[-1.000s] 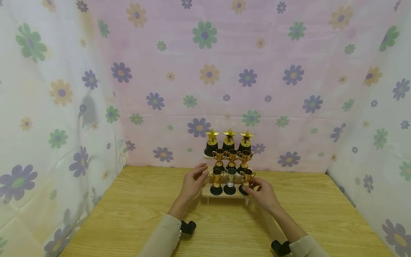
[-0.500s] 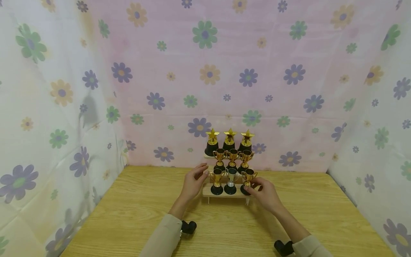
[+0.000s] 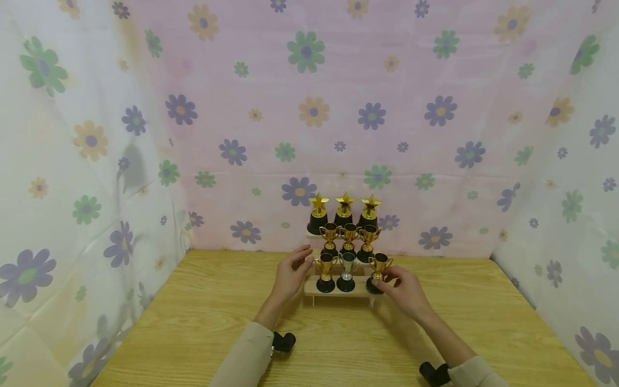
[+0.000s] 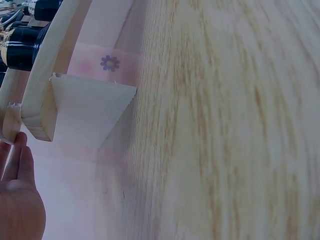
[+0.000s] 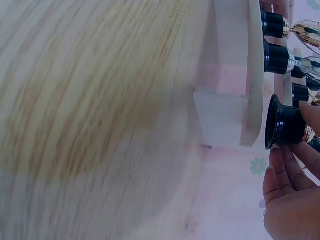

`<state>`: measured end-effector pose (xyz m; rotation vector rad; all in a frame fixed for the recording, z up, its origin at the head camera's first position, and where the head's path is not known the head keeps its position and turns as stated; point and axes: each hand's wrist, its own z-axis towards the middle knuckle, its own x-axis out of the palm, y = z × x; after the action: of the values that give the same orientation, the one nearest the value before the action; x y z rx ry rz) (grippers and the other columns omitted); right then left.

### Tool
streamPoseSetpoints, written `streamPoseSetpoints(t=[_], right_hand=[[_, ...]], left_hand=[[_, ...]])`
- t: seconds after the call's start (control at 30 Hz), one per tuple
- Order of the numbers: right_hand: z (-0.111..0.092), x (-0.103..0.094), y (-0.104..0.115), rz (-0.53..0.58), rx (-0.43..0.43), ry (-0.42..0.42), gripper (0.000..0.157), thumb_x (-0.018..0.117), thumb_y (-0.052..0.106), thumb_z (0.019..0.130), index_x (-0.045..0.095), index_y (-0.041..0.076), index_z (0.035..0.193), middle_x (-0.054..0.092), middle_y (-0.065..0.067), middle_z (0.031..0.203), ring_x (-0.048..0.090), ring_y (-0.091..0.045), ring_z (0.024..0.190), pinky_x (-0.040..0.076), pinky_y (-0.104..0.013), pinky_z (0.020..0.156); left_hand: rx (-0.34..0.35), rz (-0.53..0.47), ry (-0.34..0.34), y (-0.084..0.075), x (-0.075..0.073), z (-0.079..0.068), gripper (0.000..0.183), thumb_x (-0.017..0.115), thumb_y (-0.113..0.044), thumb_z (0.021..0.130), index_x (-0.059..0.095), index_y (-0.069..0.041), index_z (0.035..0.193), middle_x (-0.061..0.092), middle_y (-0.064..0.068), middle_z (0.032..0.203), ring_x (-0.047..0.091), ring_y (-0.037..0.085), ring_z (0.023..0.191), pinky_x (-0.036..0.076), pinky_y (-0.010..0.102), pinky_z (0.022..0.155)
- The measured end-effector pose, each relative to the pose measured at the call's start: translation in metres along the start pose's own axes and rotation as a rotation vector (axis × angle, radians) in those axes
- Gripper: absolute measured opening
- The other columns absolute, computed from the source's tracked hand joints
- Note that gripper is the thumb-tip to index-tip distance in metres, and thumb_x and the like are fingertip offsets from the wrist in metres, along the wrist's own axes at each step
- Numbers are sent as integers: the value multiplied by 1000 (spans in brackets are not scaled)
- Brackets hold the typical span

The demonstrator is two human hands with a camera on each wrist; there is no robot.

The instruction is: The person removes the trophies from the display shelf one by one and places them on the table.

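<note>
A small gold trophy cup [image 3: 379,265] with a black base is pinched between the thumb and fingers of my right hand [image 3: 406,293], at the right end of the stand's lowest step [image 3: 338,293]. In the right wrist view its black base [image 5: 286,121] stands slightly off the step's edge. A silver trophy cup [image 3: 346,266] and another gold trophy cup [image 3: 325,267] stand upright to its left on that step. My left hand [image 3: 289,275] is at the stand's left side. In the left wrist view, extended fingertips [image 4: 21,141] touch the end of a wooden step behind the front one.
Three gold trophy cups [image 3: 348,236] stand on the middle step. Three star trophies [image 3: 345,209] with black bases stand on the top step. The stand rests on a wood-grain table [image 3: 232,301], with a flowered cloth [image 3: 242,134] behind and at both sides.
My right hand has shifted the gold trophy cup a little to the right, widening the gap to the silver one. My left hand has stayed in place.
</note>
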<state>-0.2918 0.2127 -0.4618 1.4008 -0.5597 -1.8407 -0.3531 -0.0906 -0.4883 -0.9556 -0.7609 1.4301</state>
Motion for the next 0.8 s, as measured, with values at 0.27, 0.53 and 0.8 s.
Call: streamPoseSetpoints(t=[0.27,0.53,0.8], right_hand=[[-3,-8,-3,19,-16,-11,22,79,22,92,74,8,108,70,-4,100,63,-20,95,52,-30,74],[-6,-18,-8,-2,-2,-18,24,77,24,94,73,7,110,69,-3,100,61,-19,95,51,-31,76],[-10,-27,-11,-11,-7,-26,25,76,24,94,73,6,112,69,-4,100,61,-20,94,50,-29,74]], left_hand=[[25,10,3,-20,0,-4,33,61,4,100,59,19,129,50,33,146,47,46,138,39,50,113],[8,9,5,4,-2,1,34,64,-4,101,63,12,131,51,26,149,48,39,140,40,45,113],[22,27,15,5,-2,2,35,65,-8,101,64,10,131,58,16,146,52,35,138,43,36,111]])
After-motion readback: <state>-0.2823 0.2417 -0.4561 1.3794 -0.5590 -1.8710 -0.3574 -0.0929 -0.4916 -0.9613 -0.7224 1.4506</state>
